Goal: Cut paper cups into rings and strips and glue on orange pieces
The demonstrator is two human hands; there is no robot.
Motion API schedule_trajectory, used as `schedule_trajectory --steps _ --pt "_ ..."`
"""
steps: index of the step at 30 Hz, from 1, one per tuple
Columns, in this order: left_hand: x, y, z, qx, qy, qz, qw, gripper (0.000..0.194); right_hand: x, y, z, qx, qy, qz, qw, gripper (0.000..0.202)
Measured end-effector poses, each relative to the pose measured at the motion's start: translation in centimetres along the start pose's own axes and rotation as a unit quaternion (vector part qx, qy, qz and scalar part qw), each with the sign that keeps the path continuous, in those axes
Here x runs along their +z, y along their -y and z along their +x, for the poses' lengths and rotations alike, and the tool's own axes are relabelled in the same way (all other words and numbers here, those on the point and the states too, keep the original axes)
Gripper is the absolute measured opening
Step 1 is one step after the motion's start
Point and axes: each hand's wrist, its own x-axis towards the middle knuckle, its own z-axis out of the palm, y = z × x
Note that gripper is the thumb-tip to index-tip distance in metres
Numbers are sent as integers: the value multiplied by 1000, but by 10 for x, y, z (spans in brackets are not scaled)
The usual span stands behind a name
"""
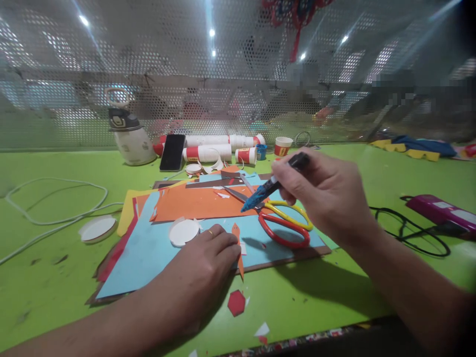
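Observation:
My right hand (pixel 323 191) is closed around a blue-and-black marker pen (pixel 273 184), held in the air above the papers with its blue end pointing down and left. My left hand (pixel 210 258) rests on the light blue paper (pixel 145 263), its bent fingers pressed on a narrow orange paper cutout (pixel 235 232) with pointed ends and small dark dots near the top. Below the marker lie scissors (pixel 284 243) with one red and one yellow handle, blades over an orange sheet (pixel 186 201). A white paper disc (pixel 184 232) is by my left fingers.
A red hexagon (pixel 236 303) and paper scraps lie near the front edge. Behind are a phone (pixel 173 152), stacked paper cups (pixel 208 152) and a bottle (pixel 132 141). A white cable (pixel 55 223) runs left; a purple device (pixel 442 213) with black cord lies right. A perforated screen stands behind.

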Motion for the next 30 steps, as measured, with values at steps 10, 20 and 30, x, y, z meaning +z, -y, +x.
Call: schedule_trajectory --steps 10,20,30 --pt "-2 0 1 12 5 0 1000 15 6 -27 -7 74 42 16 996 27" --pt "1 -1 1 6 -2 9 1000 15 11 -21 -14 75 82 2 994 25" --pt "-1 -3 2 9 -11 14 1000 14 16 -25 -19 72 118 -33 990 22"
